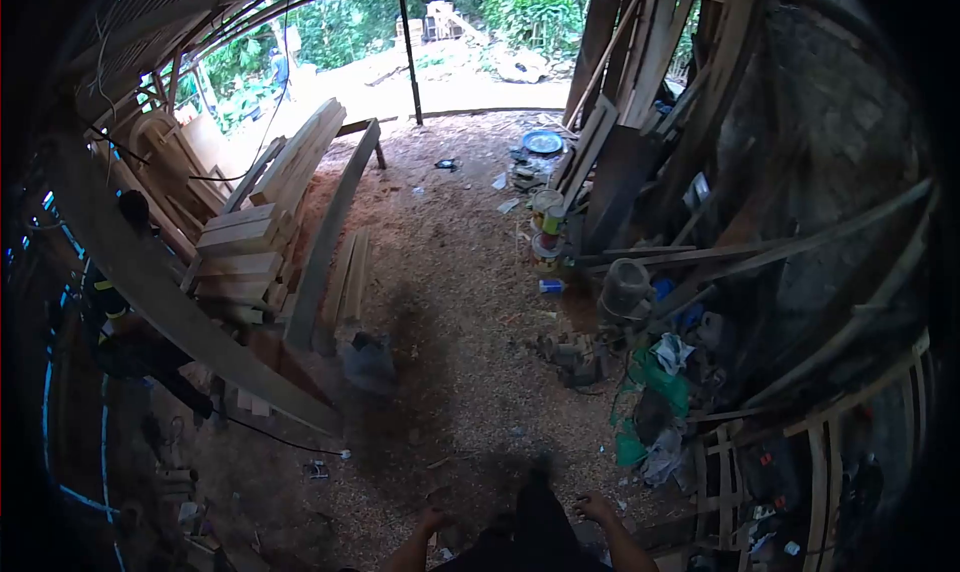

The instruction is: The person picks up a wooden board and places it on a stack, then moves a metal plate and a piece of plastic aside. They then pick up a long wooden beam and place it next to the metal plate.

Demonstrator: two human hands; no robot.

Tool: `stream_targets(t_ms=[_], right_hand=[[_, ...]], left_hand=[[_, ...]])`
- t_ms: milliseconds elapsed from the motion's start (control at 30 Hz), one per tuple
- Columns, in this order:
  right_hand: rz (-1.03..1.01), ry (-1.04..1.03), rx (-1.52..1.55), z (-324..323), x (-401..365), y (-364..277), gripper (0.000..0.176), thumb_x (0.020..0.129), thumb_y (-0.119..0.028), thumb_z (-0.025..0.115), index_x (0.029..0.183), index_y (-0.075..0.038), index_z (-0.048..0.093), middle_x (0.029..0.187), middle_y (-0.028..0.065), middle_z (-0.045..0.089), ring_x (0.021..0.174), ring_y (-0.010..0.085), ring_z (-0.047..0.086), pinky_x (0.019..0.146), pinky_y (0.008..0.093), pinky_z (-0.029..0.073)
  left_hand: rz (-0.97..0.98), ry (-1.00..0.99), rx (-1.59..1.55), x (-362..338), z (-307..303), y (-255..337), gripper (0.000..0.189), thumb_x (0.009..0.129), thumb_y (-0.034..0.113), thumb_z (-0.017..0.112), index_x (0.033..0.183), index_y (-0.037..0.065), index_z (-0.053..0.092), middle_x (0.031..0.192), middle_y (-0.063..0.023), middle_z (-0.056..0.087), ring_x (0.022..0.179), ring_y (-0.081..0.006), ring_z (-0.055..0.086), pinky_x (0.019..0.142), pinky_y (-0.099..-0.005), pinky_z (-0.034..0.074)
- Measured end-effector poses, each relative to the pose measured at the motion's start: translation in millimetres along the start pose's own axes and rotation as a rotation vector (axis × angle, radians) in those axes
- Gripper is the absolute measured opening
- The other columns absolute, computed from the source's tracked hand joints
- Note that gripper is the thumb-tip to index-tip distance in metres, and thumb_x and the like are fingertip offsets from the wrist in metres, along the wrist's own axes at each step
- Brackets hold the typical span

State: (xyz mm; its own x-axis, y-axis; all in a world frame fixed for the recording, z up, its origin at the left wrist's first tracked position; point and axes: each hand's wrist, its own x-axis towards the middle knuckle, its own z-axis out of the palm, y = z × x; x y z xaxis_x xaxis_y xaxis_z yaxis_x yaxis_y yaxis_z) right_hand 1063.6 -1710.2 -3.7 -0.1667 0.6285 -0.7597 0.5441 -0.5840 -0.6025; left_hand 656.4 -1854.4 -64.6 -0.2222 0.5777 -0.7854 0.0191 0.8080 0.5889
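Note:
At the bottom edge, my left hand [434, 519] hangs beside my dark-clothed body, its fingers loosely bent and apart. My right hand [597, 509] is on the other side of my leg [540, 517], fingers slightly curled and spread. Nothing shows in either hand. Below both lies the ground covered with wood shavings [480, 372]. Neither hand appears to touch any object.
Sawn timber [245, 232] is stacked at left, beside a long plank [335, 232]. A person [120, 302] stands behind a big curved beam [200, 342]. A bucket [625, 290], green bags [660, 377] and leaning boards [650, 62] line the right. A cable plug [345, 454] lies on the ground.

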Motion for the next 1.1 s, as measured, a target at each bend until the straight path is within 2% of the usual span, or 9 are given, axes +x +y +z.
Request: stream_targets(t_ms=[100,267,333,467,533,700,867,967,1100], right_hand=[[0.234,-0.097,-0.105,4.2,65.1,32.8,0.029,0.074,-0.019,0.055,0.097,-0.001,0.058,0.084,0.0116,0.063,0.07,0.0207,0.061,0.059,0.0321,0.049],[0.065,-0.287,-0.772,-11.9,231.9,149.7,0.034,0.074,-0.027,0.058,0.095,0.0,0.06,0.091,0.0174,0.06,0.084,0.029,0.058,0.072,0.0386,0.045],[0.051,-0.302,-0.986,-22.5,255.7,119.2,0.035,0.074,-0.029,0.057,0.094,-0.001,0.061,0.094,0.0186,0.06,0.087,0.0308,0.056,0.075,0.0396,0.043],[0.031,0.005,-0.706,-29.6,297.2,-89.4,0.036,0.074,-0.026,0.055,0.097,0.0,0.059,0.087,0.019,0.06,0.079,0.0266,0.057,0.069,0.0381,0.045],[-0.052,-0.056,-0.523,-44.5,316.3,-196.5,0.026,0.076,-0.023,0.052,0.084,0.001,0.059,0.071,0.012,0.059,0.06,0.0185,0.056,0.05,0.0323,0.044],[-0.046,-0.068,-0.103,-46.1,327.8,-428.8,0.027,0.077,-0.017,0.052,0.097,0.001,0.056,0.082,0.0135,0.062,0.072,0.0194,0.061,0.061,0.0298,0.047],[-0.117,-0.057,-0.184,-34.7,380.8,-521.2,0.028,0.077,-0.018,0.053,0.099,-0.001,0.056,0.083,0.0115,0.062,0.073,0.0183,0.061,0.06,0.0306,0.047],[-0.298,0.078,-0.357,-31.5,401.1,-535.0,0.028,0.076,-0.023,0.053,0.093,-0.001,0.059,0.084,0.0115,0.062,0.075,0.0221,0.061,0.063,0.0349,0.046],[0.053,0.047,-0.569,-31.5,438.5,-492.9,0.025,0.073,-0.024,0.056,0.083,-0.001,0.062,0.085,0.0131,0.062,0.078,0.0247,0.06,0.069,0.0349,0.046]], left_hand=[[-0.114,0.083,-0.046,6.4,-19.2,22.1,0.029,0.071,0.016,0.057,0.094,-0.002,0.056,0.082,-0.0124,0.06,0.067,-0.0215,0.059,0.056,-0.0317,0.046],[-0.32,0.05,-0.015,37.2,-40.8,71.3,0.035,0.076,0.016,0.05,0.105,-0.002,0.051,0.087,-0.0135,0.06,0.075,-0.0219,0.059,0.062,-0.0356,0.047],[-0.26,0.109,0.013,50.5,-49.5,91.1,0.029,0.074,0.015,0.051,0.097,-0.002,0.054,0.079,-0.0122,0.059,0.069,-0.0197,0.057,0.057,-0.0335,0.045],[-0.145,0.19,-0.055,113.4,-69.6,158.3,0.026,0.073,0.016,0.049,0.09,-0.002,0.058,0.071,-0.0105,0.058,0.06,-0.0175,0.053,0.052,-0.0313,0.043],[-0.192,0.293,-0.217,122.3,-75.4,220.5,0.031,0.078,0.02,0.049,0.099,-0.002,0.054,0.081,-0.0103,0.059,0.062,-0.0181,0.055,0.054,-0.03,0.043],[-0.042,0.249,-0.29,189.7,-112.6,326.4,0.029,0.081,0.017,0.047,0.104,0.001,0.051,0.088,-0.0103,0.059,0.069,-0.0177,0.058,0.058,-0.0294,0.045],[-0.077,0.264,-0.26,252.7,-157.6,382.1,0.03,0.074,0.015,0.05,0.1,0.0,0.054,0.086,-0.0124,0.06,0.068,-0.0194,0.06,0.057,-0.0305,0.047],[-0.126,0.21,-0.048,346.5,-194.7,323.5,0.035,0.072,0.012,0.048,0.103,-0.002,0.052,0.086,-0.0148,0.059,0.07,-0.0221,0.059,0.059,-0.0303,0.047],[-0.204,0.229,-0.128,358.7,-262.0,406.1,0.029,0.074,0.013,0.052,0.097,-0.005,0.053,0.087,-0.0128,0.058,0.071,-0.0182,0.057,0.053,-0.0304,0.046]])
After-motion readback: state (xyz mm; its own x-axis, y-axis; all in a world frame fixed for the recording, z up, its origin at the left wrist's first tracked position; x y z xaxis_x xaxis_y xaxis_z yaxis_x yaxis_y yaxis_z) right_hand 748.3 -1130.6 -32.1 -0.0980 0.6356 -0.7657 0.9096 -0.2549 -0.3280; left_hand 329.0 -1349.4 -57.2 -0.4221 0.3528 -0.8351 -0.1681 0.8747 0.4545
